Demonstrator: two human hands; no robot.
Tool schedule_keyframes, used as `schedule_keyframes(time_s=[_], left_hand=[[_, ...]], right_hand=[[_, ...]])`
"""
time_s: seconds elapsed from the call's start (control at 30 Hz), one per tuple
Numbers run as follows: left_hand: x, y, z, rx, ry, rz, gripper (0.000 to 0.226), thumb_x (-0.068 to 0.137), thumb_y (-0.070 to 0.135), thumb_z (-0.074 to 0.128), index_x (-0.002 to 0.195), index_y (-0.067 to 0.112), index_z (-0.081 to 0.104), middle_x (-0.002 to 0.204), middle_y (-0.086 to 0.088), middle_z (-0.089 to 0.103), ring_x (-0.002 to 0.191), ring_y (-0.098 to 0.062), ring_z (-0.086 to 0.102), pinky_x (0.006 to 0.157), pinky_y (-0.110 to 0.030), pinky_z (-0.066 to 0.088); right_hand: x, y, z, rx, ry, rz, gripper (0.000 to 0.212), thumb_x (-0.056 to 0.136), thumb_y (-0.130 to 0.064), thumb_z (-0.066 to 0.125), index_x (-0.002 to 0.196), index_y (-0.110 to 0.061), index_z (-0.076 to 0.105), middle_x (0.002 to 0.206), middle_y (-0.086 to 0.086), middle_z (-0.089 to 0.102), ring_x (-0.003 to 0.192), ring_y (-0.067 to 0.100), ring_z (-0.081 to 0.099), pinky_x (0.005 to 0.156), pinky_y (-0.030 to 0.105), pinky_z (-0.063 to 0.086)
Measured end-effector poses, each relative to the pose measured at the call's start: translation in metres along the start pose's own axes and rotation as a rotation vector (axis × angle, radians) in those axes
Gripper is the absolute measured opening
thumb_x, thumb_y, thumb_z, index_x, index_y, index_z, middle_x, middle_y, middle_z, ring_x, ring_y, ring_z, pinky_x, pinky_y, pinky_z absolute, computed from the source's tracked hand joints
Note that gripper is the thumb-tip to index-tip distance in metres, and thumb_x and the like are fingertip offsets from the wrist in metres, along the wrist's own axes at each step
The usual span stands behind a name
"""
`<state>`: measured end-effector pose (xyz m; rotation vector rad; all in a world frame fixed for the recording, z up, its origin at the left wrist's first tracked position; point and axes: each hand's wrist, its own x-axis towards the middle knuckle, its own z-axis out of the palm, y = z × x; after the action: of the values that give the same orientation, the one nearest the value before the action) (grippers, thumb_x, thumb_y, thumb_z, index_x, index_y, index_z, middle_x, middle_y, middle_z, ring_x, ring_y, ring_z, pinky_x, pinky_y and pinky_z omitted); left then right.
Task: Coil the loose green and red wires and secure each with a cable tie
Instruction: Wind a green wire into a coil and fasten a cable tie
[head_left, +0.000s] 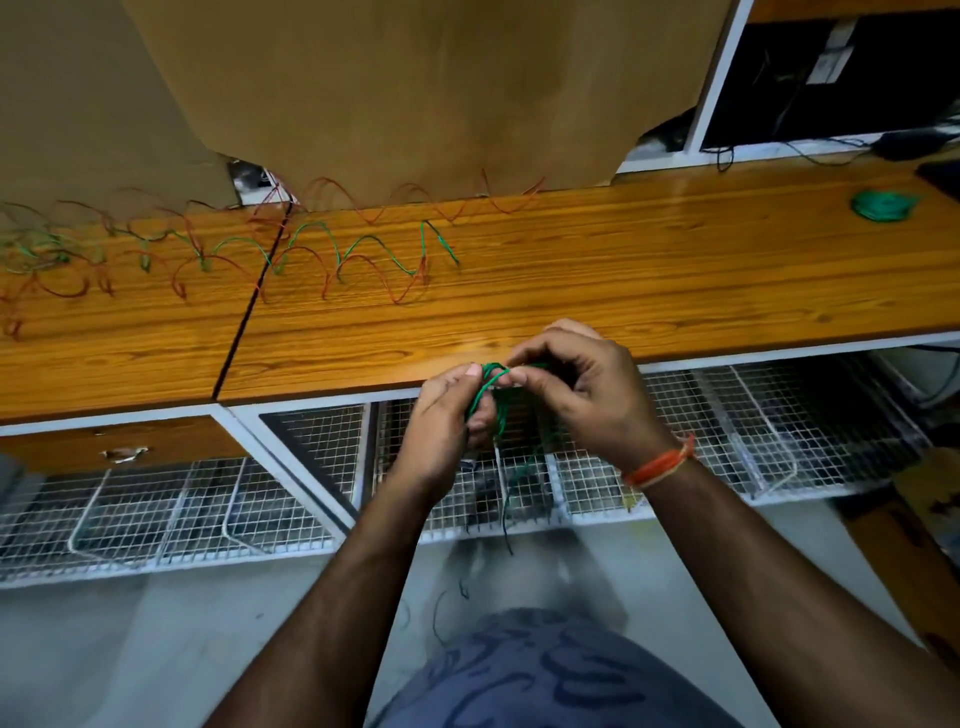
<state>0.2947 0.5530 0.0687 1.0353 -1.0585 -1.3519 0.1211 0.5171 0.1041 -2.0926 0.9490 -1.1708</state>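
Head view: two hands meet just in front of the near edge of a wooden desk (623, 270). The left hand (447, 415) has its fingers curled round a green wire (488, 389), with the thumb pressed on top of it. The right hand (576, 384) pinches the same wire from the other side, right next to the left thumb. The wire makes small loops between the two hands, and one thin end (511, 499) hangs down below them, in front of the mesh baskets (727, 415) under the desk. The right wrist wears an orange thread band (662, 462). Farther back on the desk, to the left, loose red wires (363, 270) and more green wires (374, 244) lie in wavy curls, mixed together, well apart from the hands. They run off toward the left edge, where they look blurry. Far to the right on the desk sits a small green coil (880, 205), all by itself. A brown board (415, 93) stands behind the desk
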Motion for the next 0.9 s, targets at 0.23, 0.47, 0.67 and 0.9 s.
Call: schedule_keyframes(time_s=[0.23, 0.47, 0.67, 0.9], left_hand=[[0.009, -0.014, 0.059, -0.026, 0.008, -0.015, 0.034, 0.100, 0.036, 0.045, 0.082, 0.013, 0.063, 0.052, 0.006, 0.028, 0.046, -0.010, 0.018, 0.051, -0.032, 0.010], [0.007, -0.019, 0.088, -0.270, 0.140, -0.035, 0.028, 0.106, 0.027, 0.041, 0.082, 0.015, 0.049, 0.048, 0.011, 0.028, 0.038, -0.003, 0.017, 0.041, -0.018, 0.009], [0.017, -0.016, 0.098, -0.549, 0.124, -0.154, 0.026, 0.097, 0.028, 0.044, 0.076, 0.015, 0.052, 0.046, 0.011, 0.028, 0.035, -0.002, 0.021, 0.038, -0.018, 0.017], [0.021, -0.017, 0.106, -0.821, -0.018, -0.209, 0.040, 0.099, 0.030, 0.039, 0.080, 0.009, 0.066, 0.046, 0.007, 0.038, 0.040, -0.005, 0.035, 0.047, -0.019, 0.026]], right_hand=[[-0.009, 0.052, -0.036, 0.178, 0.030, 0.143, 0.013, 0.089, -0.011, 0.077, 0.099, -0.018, 0.072, 0.097, -0.001, 0.070, 0.093, 0.012, 0.065, 0.083, 0.027, 0.054], [-0.022, 0.077, -0.043, 0.537, -0.276, 0.507, 0.037, 0.110, -0.024, 0.043, 0.111, 0.005, 0.066, 0.086, 0.003, 0.067, 0.062, -0.003, 0.057, 0.051, 0.013, 0.041], [-0.020, 0.079, -0.031, 0.643, -0.142, 0.456, 0.037, 0.107, -0.037, 0.044, 0.078, -0.016, 0.053, 0.068, -0.006, 0.049, 0.061, 0.007, 0.044, 0.059, 0.025, 0.036], [-0.013, 0.077, -0.024, 0.643, 0.085, 0.430, 0.039, 0.099, -0.050, 0.047, 0.069, -0.027, 0.051, 0.064, -0.007, 0.043, 0.062, 0.011, 0.038, 0.059, 0.031, 0.032]])
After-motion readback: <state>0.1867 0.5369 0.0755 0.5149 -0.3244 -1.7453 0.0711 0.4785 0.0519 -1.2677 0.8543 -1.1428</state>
